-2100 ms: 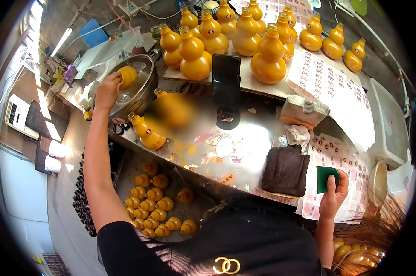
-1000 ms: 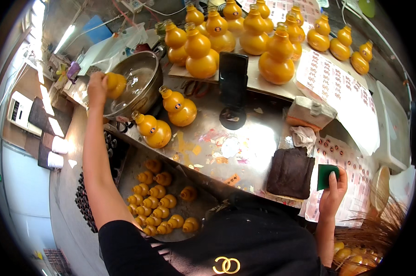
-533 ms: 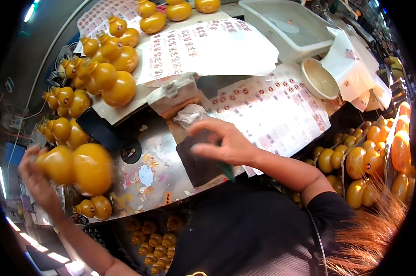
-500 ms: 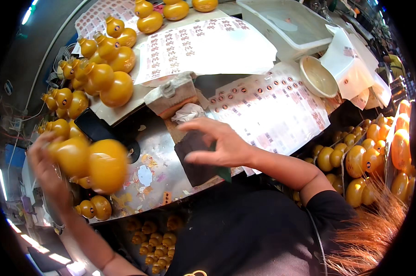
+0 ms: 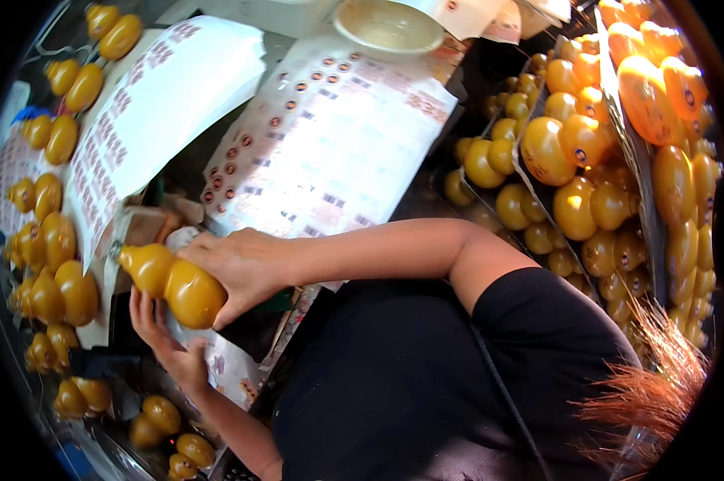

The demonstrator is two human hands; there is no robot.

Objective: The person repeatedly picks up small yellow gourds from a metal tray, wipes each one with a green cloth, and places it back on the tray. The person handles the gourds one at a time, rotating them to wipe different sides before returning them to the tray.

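Observation:
A glossy mustard-yellow gourd-shaped bottle [image 5: 192, 293] with a clear, narrow neck lies tilted in front of me, neck toward the upper left. My right hand [image 5: 246, 260] grips its wide end, the thumb along the base and the fingers over the far side. Just below it is my left hand [image 5: 173, 345], thumb apart and fingers stretched up to the bottle's underside; whether they touch it is hard to tell. A crumpled white cloth [image 5: 181, 236] shows partly behind the right hand. Beyond that arm lies a sheet of small round labels [image 5: 298, 160].
More yellow gourd bottles [image 5: 77, 293] line the left side. A label sheet with reddish print [image 5: 157, 96] curls at the upper left. At the top sits a pale bowl [image 5: 390, 32]. Racks packed with gourd bottles [image 5: 570, 148] stand at the right, near my elbow.
The gourd bottle has passed from my left hand into my right, which was open and empty before. My view has swung to the right, so the racks show more fully.

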